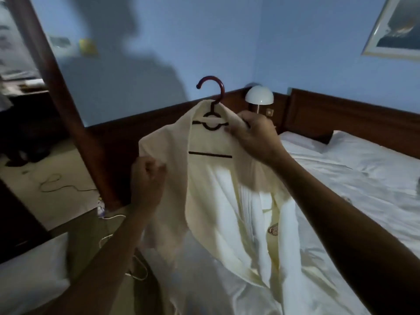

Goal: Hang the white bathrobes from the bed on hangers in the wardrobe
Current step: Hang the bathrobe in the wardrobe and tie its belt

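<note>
Dressing the dark red plastic hanger point(211, 78) is the step in hand. A cream-white towelling bathrobe point(211, 201) is held up over the white-sheeted bed point(363, 178), its collar already draped round the hanger's neck. The hook stands clear above the fingers of both hands.

The right hand point(252, 135) has its fingers curled over the robe's right shoulder, pinching the cloth where the hanger's arm runs under it. That arm's tip seems to show just beyond the knuckles. The left hand point(147, 178) is closed in a loose fist lower down, gripping a bunch of cloth at the robe's left shoulder, which sags below the hanger's level.

Between the two sets of fingers the open front shows the hanger's crossbar. Below them the robe falls away and its lower part trails on the sheet.

By my reading the left shoulder is not yet seated, so the next move calls for the left fingers to draw that cloth up and over the hanger's other arm while the right ones keep their side steady. Then the hook must be taken to the wardrobe rail, which I cannot make out here. A white dome lamp point(259, 95) stands just beyond the right fingers, against the dark wooden headboard point(341, 110).
</note>
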The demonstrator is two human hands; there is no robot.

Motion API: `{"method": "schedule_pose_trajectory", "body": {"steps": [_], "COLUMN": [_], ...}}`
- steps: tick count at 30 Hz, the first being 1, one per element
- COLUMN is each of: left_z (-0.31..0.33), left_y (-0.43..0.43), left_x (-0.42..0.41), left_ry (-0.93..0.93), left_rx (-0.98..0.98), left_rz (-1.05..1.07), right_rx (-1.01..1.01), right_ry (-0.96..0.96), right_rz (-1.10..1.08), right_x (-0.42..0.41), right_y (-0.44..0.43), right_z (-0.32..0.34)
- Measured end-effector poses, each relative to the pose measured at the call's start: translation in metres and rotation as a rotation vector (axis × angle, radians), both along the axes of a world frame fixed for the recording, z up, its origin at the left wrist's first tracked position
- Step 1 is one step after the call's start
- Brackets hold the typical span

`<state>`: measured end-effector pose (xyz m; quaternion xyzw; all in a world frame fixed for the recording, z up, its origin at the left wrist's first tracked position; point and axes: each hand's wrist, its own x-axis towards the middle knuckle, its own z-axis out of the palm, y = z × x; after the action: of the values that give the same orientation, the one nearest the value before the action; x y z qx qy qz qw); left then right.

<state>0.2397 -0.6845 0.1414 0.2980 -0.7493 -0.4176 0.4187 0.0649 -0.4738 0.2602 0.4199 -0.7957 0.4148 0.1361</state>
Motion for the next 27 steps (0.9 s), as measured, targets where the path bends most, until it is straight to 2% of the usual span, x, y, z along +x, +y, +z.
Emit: {"method": "schedule_pose_trajectory", "body": {"steps": [2,3,6,8,15,21,24,27], "left_z": [0.002,0.003,0.013,0.019,0.046,0.057,0.05,0.046], "left_y": [-0.055,-0.081,-0.143,-0.172,-0.228,-0.267,-0.296,-0.325], "left_x": [0.038,0.057,0.109,0.144,0.259,0.332,0.349,0.355], "left_ry": [0.023,0.003,-0.08,-0.119,-0.003,0.017,-0.015,0.042], "left_rx": [-0.046,-0.038,0.099,0.108,0.161,0.181,0.112,0.045], "left_rz": [0.257,0.302,0.122,0.059,0.251,0.249,0.379,0.46], "right_rx": [0.009,0.01,0.017,0.022,0.019,-0.012,-0.024,-0.034], "right_ry": [0.013,0.014,0.004,-0.026,0.002,0.018,-0.014,-0.03], "right_rz": [0.082,0.114,0.21,0.28,0.497,0.633,0.73,0.796], "right_x": [0.022,0.032,0.061,0.082,0.151,0.186,0.199,0.206], "right_y": [-0.042,-0.063,-0.129,-0.173,-0.314,-0.409,-0.458,-0.51], "right_z": [-0.005,-0.006,-0.012,-0.014,-0.003,0.003,-0.004,-0.011]}}
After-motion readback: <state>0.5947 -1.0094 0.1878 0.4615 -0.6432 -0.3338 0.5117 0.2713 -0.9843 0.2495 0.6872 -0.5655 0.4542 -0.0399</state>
